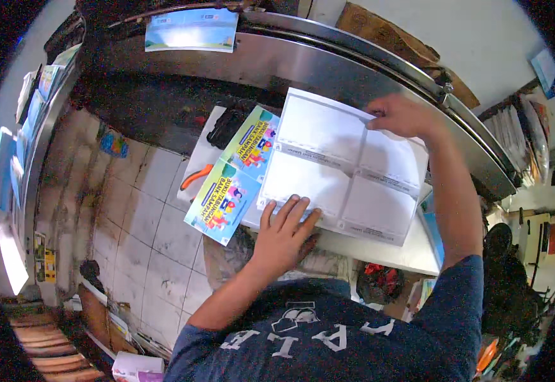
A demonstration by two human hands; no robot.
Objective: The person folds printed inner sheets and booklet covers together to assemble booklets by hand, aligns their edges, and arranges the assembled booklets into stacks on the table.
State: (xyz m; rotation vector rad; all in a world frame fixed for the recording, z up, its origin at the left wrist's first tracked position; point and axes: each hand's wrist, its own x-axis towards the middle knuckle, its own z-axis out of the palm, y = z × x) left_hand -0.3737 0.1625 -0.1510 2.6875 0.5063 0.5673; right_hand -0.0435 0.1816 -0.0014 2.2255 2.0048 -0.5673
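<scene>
A large white printed sheet (315,124), divided by grey bands into several panels, lies across the white work board (338,245). My left hand (284,232) rests with its fingers spread on the sheet's near edge. At the far right edge, my right hand (401,116) pinches the sheet between thumb and fingers. Beside it on the left lies a colourful printed cover sheet (217,207) in blue, green and yellow, with a second printed cover (254,141) above it. Whether more sheets lie under the white one, I cannot tell.
An orange-handled tool (196,177) and a black object (227,127) sit at the board's left side. A long metal ledge (328,60) runs behind the board. Papers (516,137) are stacked at the far right. A tiled floor (163,191) shows at the left.
</scene>
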